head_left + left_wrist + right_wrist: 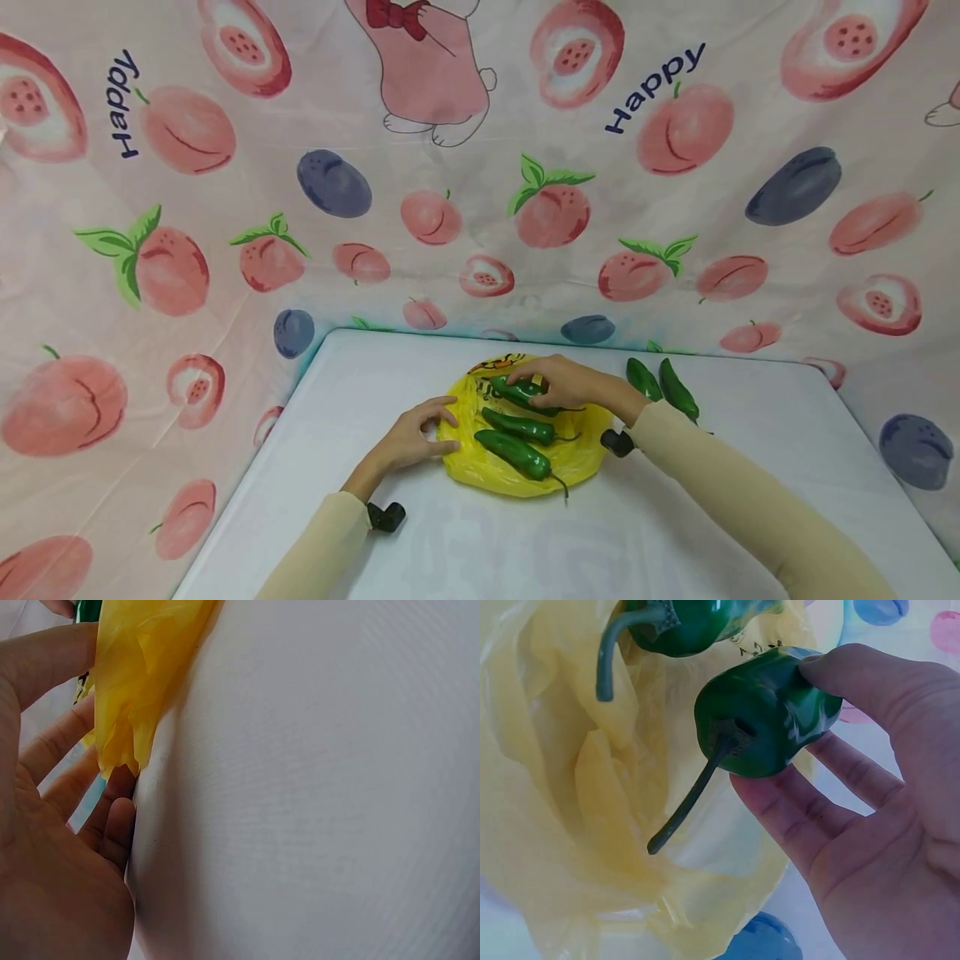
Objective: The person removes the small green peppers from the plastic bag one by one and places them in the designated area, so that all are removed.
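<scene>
Clearly, we have a pepper (517,392) in our right grip (562,385), pinched about its body between thumb and fingers, the stem free. It is at the far part of a yellow bag (468,471); we cannot tell whether it touches the film. Two more peppers (521,429) lie on the bag, nearer us, and two others (678,392) rest on the counter (360,375) to the right. Our left grip (408,437) stands wide, thumb and fingers apart at the bag's left edge.

We judge the pepper light and firm, its glossy skin smooth enough to slip if we squeeze too gently. The thick body suits our hold best; the thin stem may bend or snap under a pull. The bag seems soft, slack and easily torn, so we would take it by a gathered fold.

As for writing, the bag bears dark print, partly covered, that we cannot read, and the cloth (487,179) behind says "Happy" twice. We see no label on the peppers.
</scene>
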`<state>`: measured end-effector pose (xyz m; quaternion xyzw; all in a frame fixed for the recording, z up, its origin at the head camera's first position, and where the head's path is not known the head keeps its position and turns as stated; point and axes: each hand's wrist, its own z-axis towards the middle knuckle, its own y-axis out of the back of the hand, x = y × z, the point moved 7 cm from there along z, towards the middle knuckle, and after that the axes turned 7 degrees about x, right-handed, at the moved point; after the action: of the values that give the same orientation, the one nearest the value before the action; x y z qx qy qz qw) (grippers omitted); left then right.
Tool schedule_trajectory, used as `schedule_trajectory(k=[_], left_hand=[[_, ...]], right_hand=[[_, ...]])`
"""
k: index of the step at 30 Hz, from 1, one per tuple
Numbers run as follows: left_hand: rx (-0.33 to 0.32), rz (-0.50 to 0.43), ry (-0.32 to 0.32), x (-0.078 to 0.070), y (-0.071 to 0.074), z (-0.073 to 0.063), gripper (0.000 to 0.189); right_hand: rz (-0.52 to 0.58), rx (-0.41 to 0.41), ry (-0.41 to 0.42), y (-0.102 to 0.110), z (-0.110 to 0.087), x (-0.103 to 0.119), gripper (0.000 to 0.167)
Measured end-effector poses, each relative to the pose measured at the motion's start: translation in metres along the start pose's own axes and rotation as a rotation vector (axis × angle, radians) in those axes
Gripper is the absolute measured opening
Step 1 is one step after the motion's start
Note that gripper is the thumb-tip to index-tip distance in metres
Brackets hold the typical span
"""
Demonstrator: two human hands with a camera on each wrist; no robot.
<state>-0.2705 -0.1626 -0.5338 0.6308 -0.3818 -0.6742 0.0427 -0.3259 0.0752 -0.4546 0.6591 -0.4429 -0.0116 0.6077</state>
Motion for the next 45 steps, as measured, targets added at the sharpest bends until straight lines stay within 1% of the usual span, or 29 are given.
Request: schedule_trajectory(k=[9,14,18,28,34,39,45], left_hand=[[-0.003,0.012,-0.004,0.001,-0.001,0.001,0.024],[0.002,0.014,-0.007,0.001,-0.001,0.001,0.024],[0.001,0.014,-0.006,0.0,-0.002,0.001,0.024],[0.0,0.021,-0.003,0.0,-0.002,0.001,0.024],[-0.005,0.023,-0.006,0.001,-0.001,0.001,0.024],[-0.002,0.024,-0.005,0.001,-0.001,0.001,0.024],[-0.001,0.023,-0.011,0.001,-0.001,0.001,0.024]], right_hand=[[0.01,-0.025,0.03,0.006,-0.008,0.005,0.044],[0.048,-0.059,0.051,0.009,-0.017,0.004,0.044],[0.059,-0.093,0.057,0.014,-0.027,0.002,0.045],[0.138,-0.159,-0.01,0.029,-0.057,-0.016,0.048],[0.128,-0.2,-0.015,0.036,-0.076,-0.029,0.049],[0.098,-0.239,-0.044,0.044,-0.096,-0.036,0.047],[0.088,-0.289,-0.078,0.055,-0.121,-0.046,0.046]])
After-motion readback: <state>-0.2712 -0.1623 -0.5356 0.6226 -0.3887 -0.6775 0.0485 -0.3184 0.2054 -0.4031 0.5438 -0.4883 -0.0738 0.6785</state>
